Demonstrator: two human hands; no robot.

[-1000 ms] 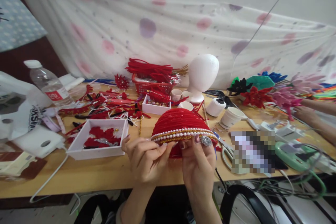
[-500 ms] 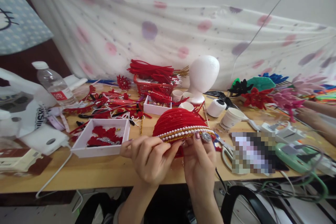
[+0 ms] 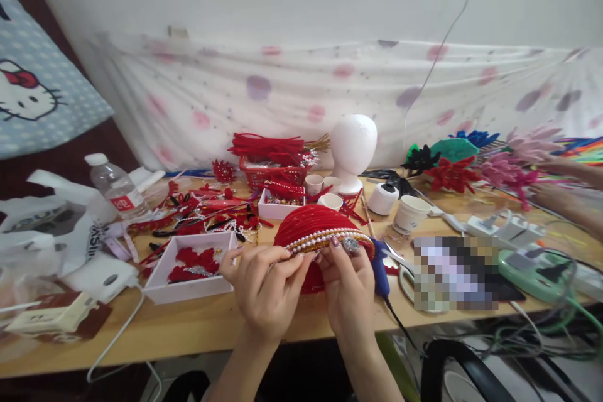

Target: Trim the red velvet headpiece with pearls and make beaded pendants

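Red pleated cap [image 3: 313, 225] was near, at centre, just beyond both hands; pearl trim [image 3: 308, 242] ran left to right. Left hand [image 3: 266, 286] pinched rim narrowly; right hand [image 3: 349, 279] gripped rim, nearer rhinestone ornament [image 3: 350, 245].

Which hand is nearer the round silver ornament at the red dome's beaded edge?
Right. The right hand holds the red dome right beside the round silver ornament; the left hand grips the beaded edge farther to the left.
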